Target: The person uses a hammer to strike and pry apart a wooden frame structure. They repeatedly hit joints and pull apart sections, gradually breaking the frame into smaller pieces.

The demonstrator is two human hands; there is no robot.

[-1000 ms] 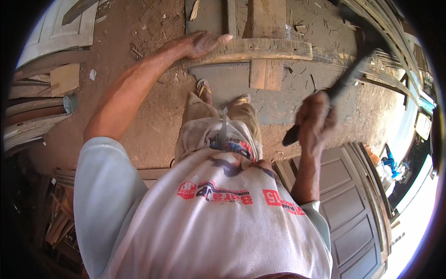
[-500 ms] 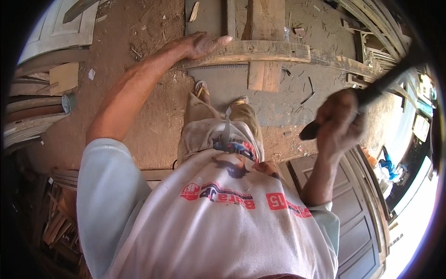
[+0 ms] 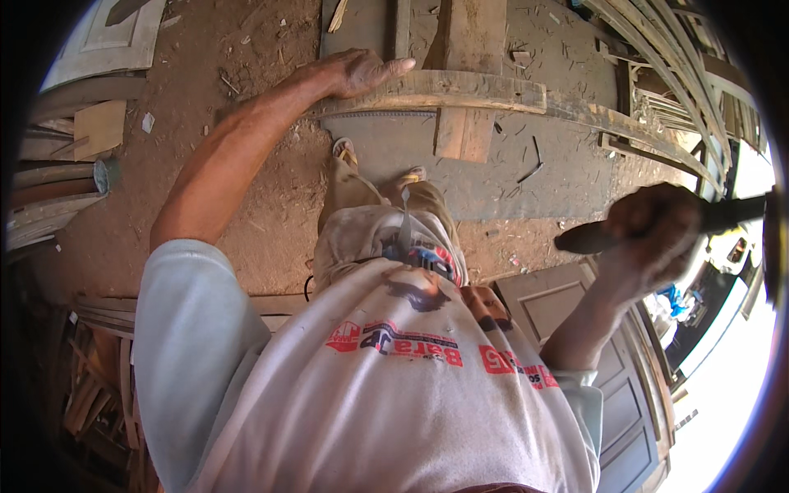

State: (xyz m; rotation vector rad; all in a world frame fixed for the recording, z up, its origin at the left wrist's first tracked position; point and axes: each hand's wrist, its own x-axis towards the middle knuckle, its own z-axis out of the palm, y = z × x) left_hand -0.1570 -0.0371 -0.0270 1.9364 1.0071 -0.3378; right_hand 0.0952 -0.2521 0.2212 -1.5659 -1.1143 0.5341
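My left hand [image 3: 362, 76] lies over the left part of a wooden beam [image 3: 468, 92], its thumb stretched along the wood; the other fingers are partly hidden. The beam runs crosswise over a reddish-brown board [image 3: 464, 135]. On the right, my right hand [image 3: 657, 226] is raised well away from the beam, wrapped round the dark handle of a hammer [image 3: 585, 238]. The hammer's head end reaches the dark right rim of the picture, where its shape is hard to make out.
A longer plank [image 3: 608, 112] continues rightward from the beam. Curved wooden strips [image 3: 670, 66] stand at far right, and stacked boards [image 3: 57, 185] at left. A grey panelled door [image 3: 612, 382] lies at lower right. Wood scraps and a thin dark strip [image 3: 536, 160] litter the floor.
My right hand has moved right and down with the hammer, whose handle has swung from slanting upward to nearly level. My left hand stays on the beam.
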